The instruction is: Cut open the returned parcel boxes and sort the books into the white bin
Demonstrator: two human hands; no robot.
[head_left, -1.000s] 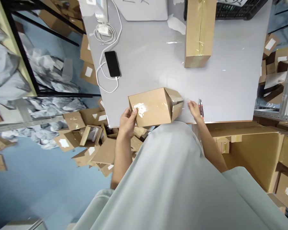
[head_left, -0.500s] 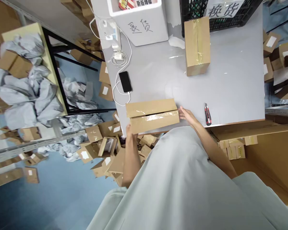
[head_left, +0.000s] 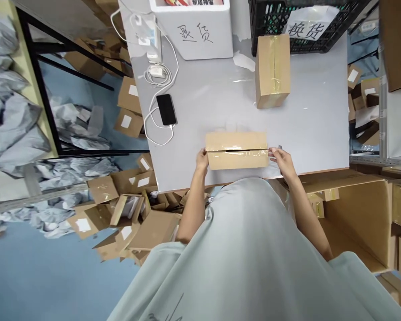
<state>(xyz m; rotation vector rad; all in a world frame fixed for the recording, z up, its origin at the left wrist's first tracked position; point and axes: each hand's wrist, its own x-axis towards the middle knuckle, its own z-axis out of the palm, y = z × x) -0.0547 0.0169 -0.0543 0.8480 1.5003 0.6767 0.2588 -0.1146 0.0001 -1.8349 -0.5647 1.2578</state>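
Note:
A long cardboard box (head_left: 237, 161) lies between my hands near the table's front edge. Its top flaps almost meet, leaving a narrow dark gap along the seam, with shiny clear tape beside it. My left hand (head_left: 202, 161) grips the left end, thumb near the top corner. At the opposite end, my right hand (head_left: 281, 160) presses its fingertips against the side. A utility knife (head_left: 280, 146) is mostly hidden by my right hand; only its tip shows. Further back stands a second, taped cardboard box (head_left: 273, 71).
At the back are a white foam bin (head_left: 205, 38) and a black crate (head_left: 270, 22). A phone (head_left: 166, 109) with a white charging cable lies left on the table (head_left: 217, 102). An open carton (head_left: 361, 223) stands at right; cardboard boxes (head_left: 153, 229) are piled below left.
Both hands have moved right with the long box, which is now straighter to the table edge. My right hand now covers most of the utility knife. The camera view has shifted right.

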